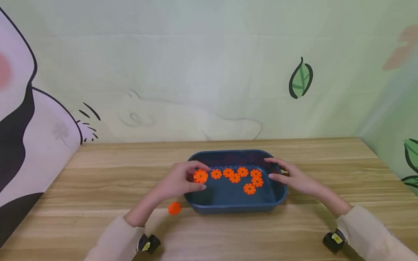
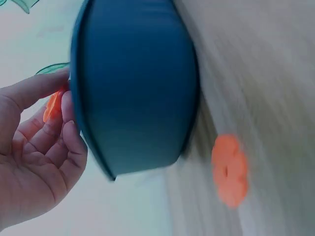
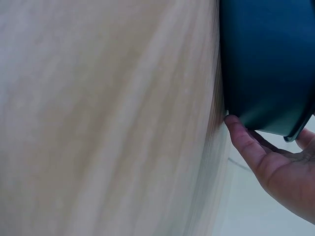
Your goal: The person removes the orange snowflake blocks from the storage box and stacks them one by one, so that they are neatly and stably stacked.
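On the desk (image 1: pixel 124 166), the tub (image 1: pixel 233 208) stood before the back edge; discs (image 1: pixel 235 177) lay in it, a lone disc (image 1: pixel 174 208) outside by its near left corner.

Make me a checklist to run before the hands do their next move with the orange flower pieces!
1. Held piece secure in the left hand: ok, fingers and thumb pinch it.
2. Blue bin upright on the table: ok.
3. Right hand at the bin: ok, it touches the right end.
4. Every other piece inside the bin: not ok, a loose piece lies on the table, left of it.
5. Bunched pieces in the bin not stuck together: cannot tell.
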`<state>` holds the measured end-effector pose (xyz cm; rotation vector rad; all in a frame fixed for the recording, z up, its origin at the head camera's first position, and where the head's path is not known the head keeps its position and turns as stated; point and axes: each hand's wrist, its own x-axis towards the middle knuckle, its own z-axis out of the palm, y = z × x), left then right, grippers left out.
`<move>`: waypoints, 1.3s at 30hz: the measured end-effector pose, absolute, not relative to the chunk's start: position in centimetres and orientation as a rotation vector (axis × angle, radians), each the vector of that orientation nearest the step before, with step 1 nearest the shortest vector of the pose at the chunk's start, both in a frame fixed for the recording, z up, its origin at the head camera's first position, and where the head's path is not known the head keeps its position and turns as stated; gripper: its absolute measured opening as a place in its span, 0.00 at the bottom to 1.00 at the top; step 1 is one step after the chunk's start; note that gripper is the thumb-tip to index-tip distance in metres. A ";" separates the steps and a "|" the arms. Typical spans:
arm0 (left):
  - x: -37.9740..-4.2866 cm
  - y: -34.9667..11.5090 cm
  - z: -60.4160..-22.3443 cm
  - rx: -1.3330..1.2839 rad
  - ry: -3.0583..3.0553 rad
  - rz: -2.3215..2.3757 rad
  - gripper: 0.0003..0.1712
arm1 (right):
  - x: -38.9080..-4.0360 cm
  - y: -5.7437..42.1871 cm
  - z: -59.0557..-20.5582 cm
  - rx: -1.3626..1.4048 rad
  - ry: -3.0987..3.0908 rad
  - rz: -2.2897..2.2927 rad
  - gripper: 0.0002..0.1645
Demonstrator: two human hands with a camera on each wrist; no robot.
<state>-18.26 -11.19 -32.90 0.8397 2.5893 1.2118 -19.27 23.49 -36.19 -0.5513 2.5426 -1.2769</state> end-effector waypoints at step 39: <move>-16.3 -18.2 -36.9 0.626 2.483 1.223 0.22 | -19.1 23.4 -36.1 -0.577 2.564 -1.269 0.30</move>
